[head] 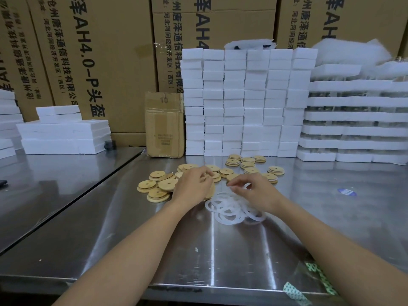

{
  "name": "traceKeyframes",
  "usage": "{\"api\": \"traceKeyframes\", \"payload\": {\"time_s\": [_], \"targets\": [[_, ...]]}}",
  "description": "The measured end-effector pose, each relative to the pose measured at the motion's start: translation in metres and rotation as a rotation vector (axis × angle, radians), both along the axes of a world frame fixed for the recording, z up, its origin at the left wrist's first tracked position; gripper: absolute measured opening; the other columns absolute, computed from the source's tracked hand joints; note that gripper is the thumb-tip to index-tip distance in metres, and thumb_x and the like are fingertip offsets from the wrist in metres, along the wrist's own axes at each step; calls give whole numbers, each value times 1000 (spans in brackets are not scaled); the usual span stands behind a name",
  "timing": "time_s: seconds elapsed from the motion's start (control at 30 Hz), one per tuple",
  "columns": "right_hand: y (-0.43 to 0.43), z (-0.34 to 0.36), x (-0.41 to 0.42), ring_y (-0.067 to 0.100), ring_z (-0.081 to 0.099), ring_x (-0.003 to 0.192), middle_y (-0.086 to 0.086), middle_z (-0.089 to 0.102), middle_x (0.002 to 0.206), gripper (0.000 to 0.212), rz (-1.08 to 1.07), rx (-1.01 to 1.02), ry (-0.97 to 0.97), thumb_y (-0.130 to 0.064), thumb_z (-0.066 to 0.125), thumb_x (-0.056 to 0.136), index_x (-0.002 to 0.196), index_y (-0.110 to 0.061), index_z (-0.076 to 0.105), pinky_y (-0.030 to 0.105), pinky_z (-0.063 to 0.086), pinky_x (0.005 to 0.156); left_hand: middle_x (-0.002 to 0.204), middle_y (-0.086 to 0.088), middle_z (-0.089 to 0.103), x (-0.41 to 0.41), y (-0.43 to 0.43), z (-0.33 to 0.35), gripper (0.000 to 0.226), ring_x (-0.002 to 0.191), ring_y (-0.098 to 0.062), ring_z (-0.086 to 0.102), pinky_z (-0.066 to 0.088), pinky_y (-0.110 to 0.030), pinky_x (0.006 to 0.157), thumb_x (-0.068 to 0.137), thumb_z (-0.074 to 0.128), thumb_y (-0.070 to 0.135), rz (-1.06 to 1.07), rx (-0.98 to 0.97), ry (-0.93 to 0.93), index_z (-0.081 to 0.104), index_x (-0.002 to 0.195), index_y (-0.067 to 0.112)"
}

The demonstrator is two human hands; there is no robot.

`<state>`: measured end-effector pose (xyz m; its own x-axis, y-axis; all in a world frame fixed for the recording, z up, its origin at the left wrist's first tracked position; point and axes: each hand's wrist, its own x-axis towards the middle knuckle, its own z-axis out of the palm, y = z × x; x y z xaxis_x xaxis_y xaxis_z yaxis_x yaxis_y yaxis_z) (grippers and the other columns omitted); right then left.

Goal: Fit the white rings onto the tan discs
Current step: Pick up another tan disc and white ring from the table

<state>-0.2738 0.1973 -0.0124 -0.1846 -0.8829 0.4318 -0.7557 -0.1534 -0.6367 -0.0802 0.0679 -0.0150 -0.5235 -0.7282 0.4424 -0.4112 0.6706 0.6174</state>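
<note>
Heaped in the middle of the table, just near of the hands: white rings (pixel 234 209), thin, translucent, overlapping in a loose tangle. Likely soft, floppy and almost weightless, prone to clinging together and coming up in twos. Best pinched at the band with fingertips, peeled off singly, then stretched over a rim. Scattered to the left and far side of that heap, some in short stacks: tan discs (pixel 164 184), flat, holed at the centre, stiff and light by the look, probably wood. Safe to grip by the edge, but apt to skid on smooth metal. Left hand (pixel 194 186) curled round one disc, tan edge showing under the palm. Right hand (pixel 254 192) over the heap with fingertips drawn together, apparently pinching a ring, though too pale against the glare to be sure. Underneath, a brushed steel table (pixel 198 250), shiny, hard and slick, joined on the left by a second top (pixel 55 184). At the far edge, stacked white foam blocks (pixel 242 102), a small carton (pixel 164 124), foam trays (pixel 353 117) far right, tall printed cardboard boxes (pixel 99 62) behind. Near right, a clear bag with green print (pixel 318 274).
</note>
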Motion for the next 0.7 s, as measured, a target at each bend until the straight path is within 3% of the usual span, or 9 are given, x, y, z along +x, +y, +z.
{"api": "traceKeyframes", "payload": {"time_s": [0.1, 0.2, 0.33, 0.53, 0.63, 0.7], "targets": [[1, 4, 1, 4, 67, 92, -11, 78, 96, 10, -22, -45, -2, -23, 72, 99, 99, -25, 82, 13, 47, 78, 122, 13, 71, 2, 1, -1, 28, 115, -12, 64, 55, -42, 96, 90, 59, 36, -38, -42, -113, 74, 113, 42], [2, 6, 1, 7, 69, 93, -12, 78, 92, 11, -22, -79, -5, -24, 71, 99, 94, -26, 81, 26, 52, 83, 112, 21, 74, -1, 6, 0, 18, 108, -5, 67, 57, -38, 93, 94, 72, 32, -80, -73, 62, 78, 110, 39], [3, 7, 3, 7, 71, 90, -13, 78, 89, 12, -8, -106, -3, -21, 72, 98, 91, -26, 80, 30, 55, 83, 103, 14, 80, -9, 15, 4, 14, 102, -9, 73, 60, -47, 96, 97, 78, 19, -223, 103, 292, 84, 103, 30], [5, 8, 0, 4, 71, 87, -15, 78, 84, 8, -53, -123, -7, -27, 79, 93, 86, -29, 79, 34, 55, 82, 108, 16, 81, -13, 22, 3, 17, 105, -5, 75, 62, -44, 96, 103, 72, 24, -334, 156, 227, 85, 110, 29], [5, 8, 0, 4, 71, 88, -15, 77, 85, 7, -66, -136, -5, -29, 80, 92, 85, -30, 78, 35, 56, 82, 107, 16, 81, -13, 22, 2, 18, 93, 2, 73, 59, -31, 86, 96, 79, 35, -387, 152, 220, 84, 113, 33], [4, 8, 1, 5, 70, 89, -15, 77, 85, 8, -72, -141, -8, -28, 79, 92, 84, -30, 78, 39, 56, 83, 110, 17, 80, -14, 21, 1, 26, 96, 0, 73, 59, -32, 87, 91, 84, 37, -392, 130, 191, 82, 116, 35]]}}
